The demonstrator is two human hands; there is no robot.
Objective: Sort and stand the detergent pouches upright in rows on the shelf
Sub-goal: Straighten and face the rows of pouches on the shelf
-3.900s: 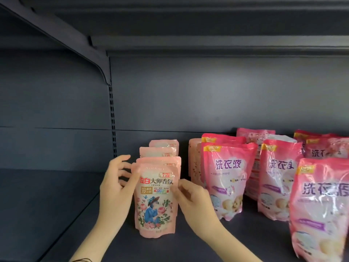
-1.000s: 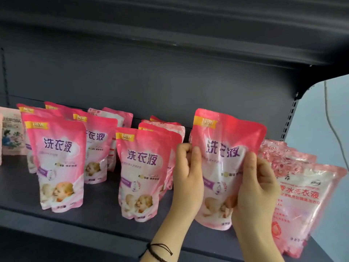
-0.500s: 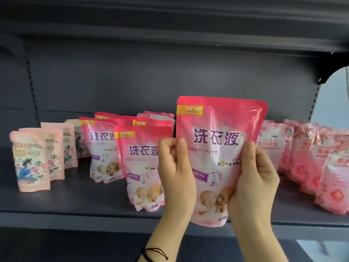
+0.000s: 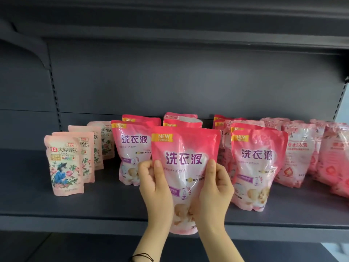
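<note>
Mostly sorted; one pouch unplaced.
On the shelf [image 4: 113, 203], floral pouches [image 4: 64, 165] stand in a row at left; left hand [image 4: 154, 188] and right hand [image 4: 215, 190] grip a pink pouch [image 4: 186, 157] over the front edge; paler pouches [image 4: 298, 154] at right look untidy.

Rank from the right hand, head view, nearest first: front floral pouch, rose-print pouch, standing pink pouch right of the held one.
1. Standing pink pouch, just right of the right hand gripping the held pouch.
2. Rose-print pouch, further right.
3. Front floral pouch, far left.
</note>
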